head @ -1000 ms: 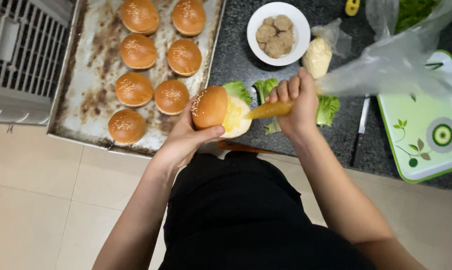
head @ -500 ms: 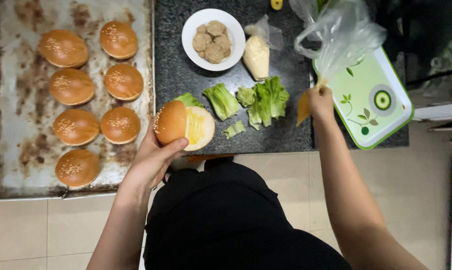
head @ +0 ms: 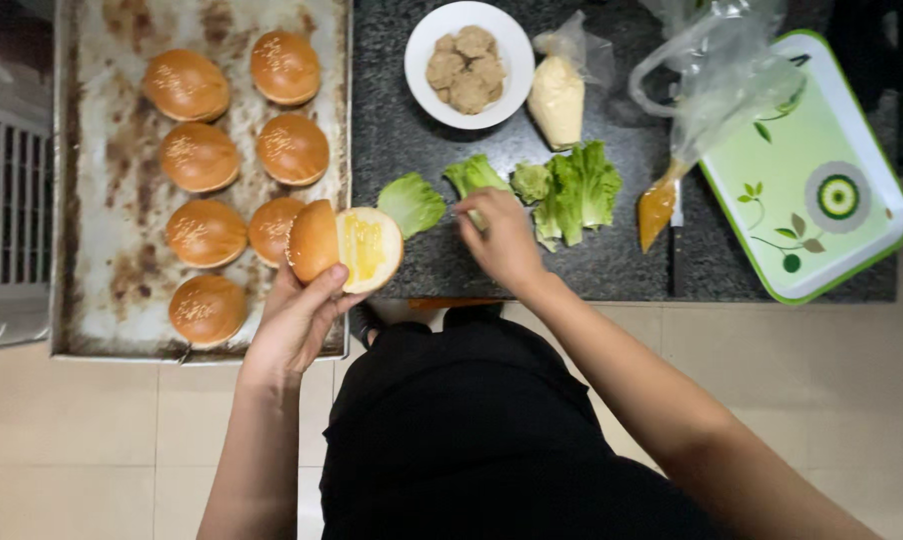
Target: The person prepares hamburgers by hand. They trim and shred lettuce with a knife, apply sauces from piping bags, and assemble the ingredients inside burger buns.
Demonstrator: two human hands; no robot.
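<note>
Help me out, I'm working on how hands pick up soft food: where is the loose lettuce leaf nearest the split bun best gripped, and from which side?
Probably at the near edge of the lettuce leaf, pinched lightly from above. It lies flat and alone on the dark counter, its left side crowded by the split bun in the left hand. The right hand sits just to its right.

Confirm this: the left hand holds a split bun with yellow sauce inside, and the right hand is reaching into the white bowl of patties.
Not quite. In the head view the right hand is at the lettuce pieces on the dark counter, not in the white bowl. The left hand does hold the split bun with yellow sauce.
</note>
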